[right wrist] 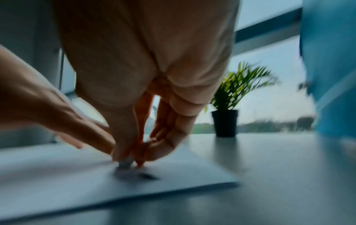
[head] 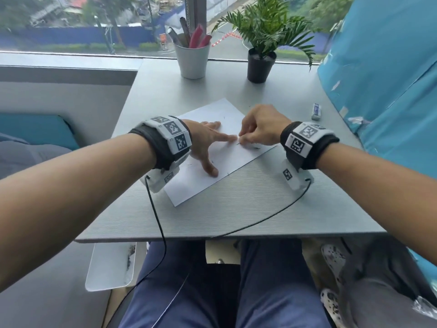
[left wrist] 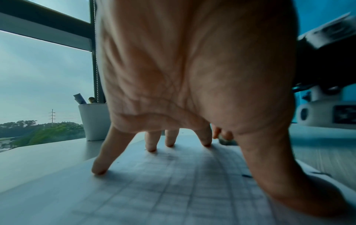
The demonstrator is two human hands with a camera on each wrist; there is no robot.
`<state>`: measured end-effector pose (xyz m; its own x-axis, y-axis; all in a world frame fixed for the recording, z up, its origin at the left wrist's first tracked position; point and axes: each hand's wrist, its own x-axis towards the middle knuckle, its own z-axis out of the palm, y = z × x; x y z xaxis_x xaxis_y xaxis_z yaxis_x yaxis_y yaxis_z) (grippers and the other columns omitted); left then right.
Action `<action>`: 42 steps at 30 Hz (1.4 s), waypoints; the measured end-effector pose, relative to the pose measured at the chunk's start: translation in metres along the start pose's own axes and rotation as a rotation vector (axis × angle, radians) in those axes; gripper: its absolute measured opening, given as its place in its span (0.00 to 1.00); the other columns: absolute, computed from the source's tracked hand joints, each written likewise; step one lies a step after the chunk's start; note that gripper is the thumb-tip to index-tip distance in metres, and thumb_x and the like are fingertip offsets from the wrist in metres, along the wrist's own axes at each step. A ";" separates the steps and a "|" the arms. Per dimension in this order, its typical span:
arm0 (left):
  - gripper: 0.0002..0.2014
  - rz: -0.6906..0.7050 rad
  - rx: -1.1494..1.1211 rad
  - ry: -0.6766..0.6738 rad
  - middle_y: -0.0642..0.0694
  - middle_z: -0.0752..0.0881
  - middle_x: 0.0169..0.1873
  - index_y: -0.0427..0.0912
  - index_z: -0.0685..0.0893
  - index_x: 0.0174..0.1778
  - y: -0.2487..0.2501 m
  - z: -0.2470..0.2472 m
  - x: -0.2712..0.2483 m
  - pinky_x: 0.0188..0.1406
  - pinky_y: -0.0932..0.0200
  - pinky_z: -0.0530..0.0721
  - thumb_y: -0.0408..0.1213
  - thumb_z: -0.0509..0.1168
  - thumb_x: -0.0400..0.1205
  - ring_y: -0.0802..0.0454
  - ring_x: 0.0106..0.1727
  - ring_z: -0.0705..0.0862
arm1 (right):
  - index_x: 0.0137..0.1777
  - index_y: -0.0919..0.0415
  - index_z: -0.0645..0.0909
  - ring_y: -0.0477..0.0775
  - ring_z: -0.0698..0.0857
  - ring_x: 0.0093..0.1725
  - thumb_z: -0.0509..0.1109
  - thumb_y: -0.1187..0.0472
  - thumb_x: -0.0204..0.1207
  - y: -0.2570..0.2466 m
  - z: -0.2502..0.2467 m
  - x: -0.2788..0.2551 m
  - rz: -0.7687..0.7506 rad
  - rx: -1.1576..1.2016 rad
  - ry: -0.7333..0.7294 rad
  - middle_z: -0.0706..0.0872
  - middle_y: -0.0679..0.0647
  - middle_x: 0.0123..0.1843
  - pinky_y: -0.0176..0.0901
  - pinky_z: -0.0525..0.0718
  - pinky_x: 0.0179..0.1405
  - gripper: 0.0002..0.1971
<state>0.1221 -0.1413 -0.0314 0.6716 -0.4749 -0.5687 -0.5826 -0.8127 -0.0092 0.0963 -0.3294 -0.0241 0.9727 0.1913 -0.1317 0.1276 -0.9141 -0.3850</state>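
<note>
A white sheet of paper (head: 201, 183) lies slanted on the grey table (head: 236, 209). My left hand (head: 205, 143) rests on it with fingers spread and straight, and the fingertips (left wrist: 99, 170) press the sheet (left wrist: 154, 190) down. My right hand (head: 247, 138) is curled beside the left index finger. It pinches a small pale grey object (right wrist: 125, 163) and holds its tip against the paper (right wrist: 57, 190); the blur hides what the object is. Short dark marks (head: 255, 147) show on the sheet close to the pinch, one of them a dark mark (right wrist: 148, 175) just right of the object.
At the back by the window stand a white cup (head: 192, 60) of pens and a black potted plant (head: 261, 65). A white eraser in a blue sleeve (head: 316, 111) lies at the right, next to a blue covered bulk (head: 390, 91). Black cables (head: 156, 216) run off the front edge.
</note>
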 end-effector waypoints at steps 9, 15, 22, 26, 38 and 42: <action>0.60 -0.021 0.052 -0.012 0.51 0.37 0.88 0.75 0.41 0.83 0.007 -0.003 -0.002 0.84 0.35 0.56 0.69 0.77 0.64 0.47 0.89 0.43 | 0.43 0.58 0.92 0.50 0.89 0.42 0.81 0.59 0.67 0.003 -0.002 -0.008 -0.013 -0.017 -0.035 0.91 0.51 0.39 0.34 0.83 0.36 0.06; 0.60 -0.037 0.075 -0.015 0.51 0.38 0.88 0.72 0.43 0.85 0.008 -0.006 -0.003 0.84 0.35 0.57 0.71 0.76 0.63 0.46 0.89 0.45 | 0.35 0.53 0.91 0.46 0.87 0.38 0.81 0.61 0.65 -0.019 0.023 -0.027 -0.133 0.018 -0.095 0.89 0.48 0.37 0.38 0.86 0.38 0.03; 0.61 -0.040 0.069 -0.019 0.50 0.37 0.88 0.73 0.41 0.84 0.009 -0.005 -0.003 0.84 0.32 0.56 0.71 0.75 0.63 0.45 0.89 0.43 | 0.37 0.56 0.91 0.42 0.84 0.34 0.79 0.62 0.67 -0.004 0.007 -0.006 -0.014 -0.014 0.031 0.87 0.47 0.34 0.31 0.77 0.30 0.01; 0.61 -0.035 0.077 -0.029 0.52 0.36 0.88 0.72 0.42 0.85 0.005 -0.005 -0.002 0.84 0.31 0.54 0.74 0.74 0.62 0.46 0.89 0.41 | 0.36 0.54 0.91 0.41 0.85 0.36 0.81 0.60 0.66 -0.026 0.022 -0.024 -0.131 -0.005 -0.141 0.88 0.45 0.34 0.34 0.83 0.34 0.01; 0.60 -0.038 0.068 -0.026 0.49 0.36 0.88 0.74 0.41 0.84 0.006 -0.002 0.002 0.83 0.30 0.55 0.75 0.74 0.62 0.43 0.89 0.42 | 0.40 0.55 0.92 0.39 0.81 0.32 0.80 0.58 0.66 -0.013 0.009 -0.010 -0.073 -0.029 -0.071 0.87 0.46 0.33 0.29 0.75 0.29 0.04; 0.61 -0.063 0.072 -0.022 0.50 0.37 0.88 0.73 0.39 0.84 0.009 -0.004 0.001 0.82 0.29 0.57 0.75 0.73 0.63 0.42 0.89 0.43 | 0.37 0.58 0.91 0.44 0.81 0.32 0.80 0.61 0.66 -0.009 0.008 -0.002 -0.014 -0.035 0.033 0.86 0.48 0.32 0.31 0.75 0.31 0.02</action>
<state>0.1190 -0.1507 -0.0289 0.6978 -0.4158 -0.5833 -0.5717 -0.8139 -0.1037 0.0917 -0.3186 -0.0276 0.9765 0.1929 -0.0961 0.1475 -0.9234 -0.3543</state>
